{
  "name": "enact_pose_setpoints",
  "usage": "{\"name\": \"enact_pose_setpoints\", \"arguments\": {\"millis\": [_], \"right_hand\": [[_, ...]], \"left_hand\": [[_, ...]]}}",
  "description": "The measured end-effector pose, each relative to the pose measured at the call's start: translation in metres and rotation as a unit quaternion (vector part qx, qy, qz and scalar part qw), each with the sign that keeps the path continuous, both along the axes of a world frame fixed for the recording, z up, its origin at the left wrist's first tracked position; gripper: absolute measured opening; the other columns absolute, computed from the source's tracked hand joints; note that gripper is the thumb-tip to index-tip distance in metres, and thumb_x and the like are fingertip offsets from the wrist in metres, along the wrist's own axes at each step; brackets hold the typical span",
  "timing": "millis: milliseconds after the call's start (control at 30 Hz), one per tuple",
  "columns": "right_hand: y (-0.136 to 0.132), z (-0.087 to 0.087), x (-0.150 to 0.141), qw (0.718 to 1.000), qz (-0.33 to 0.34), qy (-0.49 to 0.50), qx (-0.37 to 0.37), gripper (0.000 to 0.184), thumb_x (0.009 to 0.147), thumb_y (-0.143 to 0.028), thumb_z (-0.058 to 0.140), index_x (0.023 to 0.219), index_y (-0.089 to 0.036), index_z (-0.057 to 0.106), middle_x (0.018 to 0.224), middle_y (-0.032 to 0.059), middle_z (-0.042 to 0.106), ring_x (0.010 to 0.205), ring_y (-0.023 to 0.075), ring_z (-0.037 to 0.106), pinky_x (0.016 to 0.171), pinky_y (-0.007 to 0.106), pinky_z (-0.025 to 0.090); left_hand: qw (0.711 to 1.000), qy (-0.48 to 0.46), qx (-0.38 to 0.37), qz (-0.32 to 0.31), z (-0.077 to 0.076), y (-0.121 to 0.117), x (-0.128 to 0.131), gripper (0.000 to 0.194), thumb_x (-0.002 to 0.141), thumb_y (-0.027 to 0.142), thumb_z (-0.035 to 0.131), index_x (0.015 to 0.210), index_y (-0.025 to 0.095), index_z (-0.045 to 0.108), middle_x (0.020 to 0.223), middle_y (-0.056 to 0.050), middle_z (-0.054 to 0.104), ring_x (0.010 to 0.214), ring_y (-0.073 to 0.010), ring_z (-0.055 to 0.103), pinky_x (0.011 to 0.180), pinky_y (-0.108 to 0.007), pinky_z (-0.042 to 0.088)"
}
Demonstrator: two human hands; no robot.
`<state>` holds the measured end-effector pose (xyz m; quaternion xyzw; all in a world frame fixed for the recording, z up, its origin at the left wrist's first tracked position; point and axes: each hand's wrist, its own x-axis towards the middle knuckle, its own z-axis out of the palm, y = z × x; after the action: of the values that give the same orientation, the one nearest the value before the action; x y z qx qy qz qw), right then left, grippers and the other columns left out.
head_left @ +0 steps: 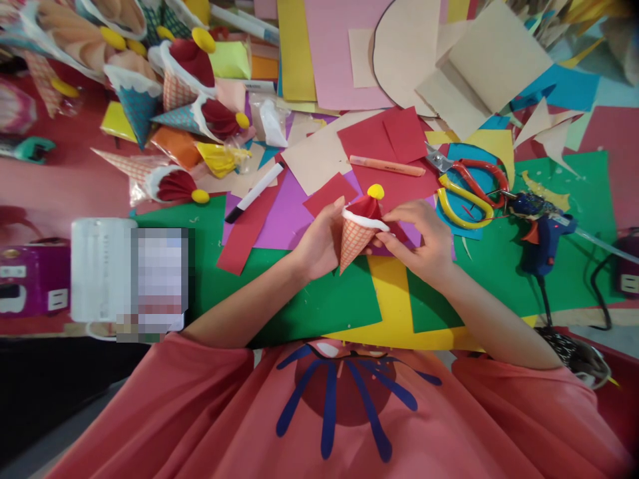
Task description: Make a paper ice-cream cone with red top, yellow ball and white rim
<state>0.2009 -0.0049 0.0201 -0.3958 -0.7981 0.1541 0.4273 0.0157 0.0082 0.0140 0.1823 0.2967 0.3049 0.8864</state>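
A paper ice cream cone is held upright between my two hands, point down. Its cone is orange checked, with a white wavy rim, a dark red pleated top and a yellow ball at the peak. My left hand wraps the cone's left side, thumb near the rim. On the other side, my right hand pinches the white rim with thumb and fingers. Behind the cone lie red and purple paper pieces, with an orange highlighter beyond them.
Several finished paper cones crowd the back left. Scissors with red and yellow handles and a blue glue gun lie at right. A black-and-white marker rests left of centre; a white box stands near the front left. Beige sheets cover the back.
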Motion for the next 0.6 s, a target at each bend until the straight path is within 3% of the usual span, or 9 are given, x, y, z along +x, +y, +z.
{"name": "enact_pose_setpoints", "arguments": {"millis": [467,600], "right_hand": [[0.001,0.0033,-0.0003,0.999,-0.008,0.011,0.043,0.013,0.085,-0.021,0.064,0.097,-0.026,0.063,0.084,0.0018,0.071,0.077,0.0195,0.067,0.068,0.036,0.052],[0.0018,0.0022,-0.0005,0.999,-0.002,0.009,0.038,0.013,0.085,-0.019,0.065,0.097,-0.024,0.063,0.084,0.0028,0.07,0.078,0.019,0.065,0.069,0.035,0.052]], "left_hand": [[0.999,0.008,-0.025,0.041,0.0069,0.0013,0.0028,0.056,0.089,0.067,0.044,0.088,0.016,0.067,0.074,-0.005,0.072,0.075,-0.018,0.073,0.056,-0.021,0.056],[0.999,0.003,-0.029,0.026,0.0049,0.0003,0.0019,0.054,0.088,0.066,0.047,0.092,0.016,0.068,0.08,-0.006,0.074,0.078,-0.0186,0.072,0.059,-0.022,0.057]]}}
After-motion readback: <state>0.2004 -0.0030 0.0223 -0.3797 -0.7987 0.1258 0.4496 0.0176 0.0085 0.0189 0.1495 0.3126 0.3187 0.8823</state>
